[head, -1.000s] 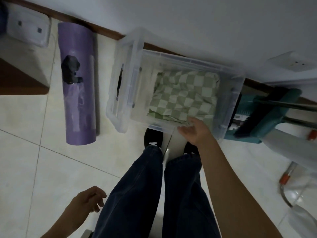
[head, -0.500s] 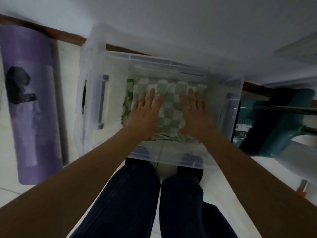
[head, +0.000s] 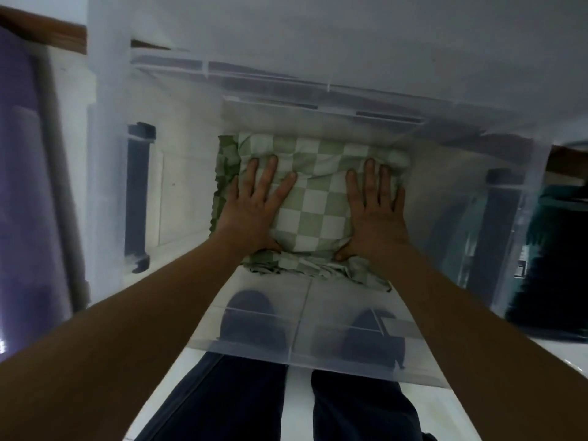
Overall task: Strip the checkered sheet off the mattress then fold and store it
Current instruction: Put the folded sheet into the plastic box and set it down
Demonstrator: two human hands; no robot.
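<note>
- I look down into a clear plastic box (head: 318,354) that sits on the floor by the wall.
- The checkered sheet (head: 313,214) is folded up and lies inside the box, down on its bottom, closer to the back wall than to the front one.
- My left hand (head: 251,211) lies flat on the left part of the sheet, with the fingers spread out.
- My right hand (head: 375,211) lies flat on the right part of the sheet, and its fingers are spread too.
- The two hands are apart, with a strip of green and white squares showing between them. They grab nothing. They just press down with open palms.
- I think this is the last step: the sheet is off the bed, folded and put away, and I am pushing it down so it lies flat.
- The front edge of the sheet looks a bit messy, with some loose folds sticking out toward me.
- Next, I think I should lift both hands up and out of the box without pulling the cloth along.
- I may want to tuck in that messy front edge first.
- I see my two shoes (head: 254,316) through the clear front wall of the box, and a purple roll (head: 19,192) lies on the floor to the left.
- I cannot tell if the box has a lid close by, so I do not know if it gets shut.
</note>
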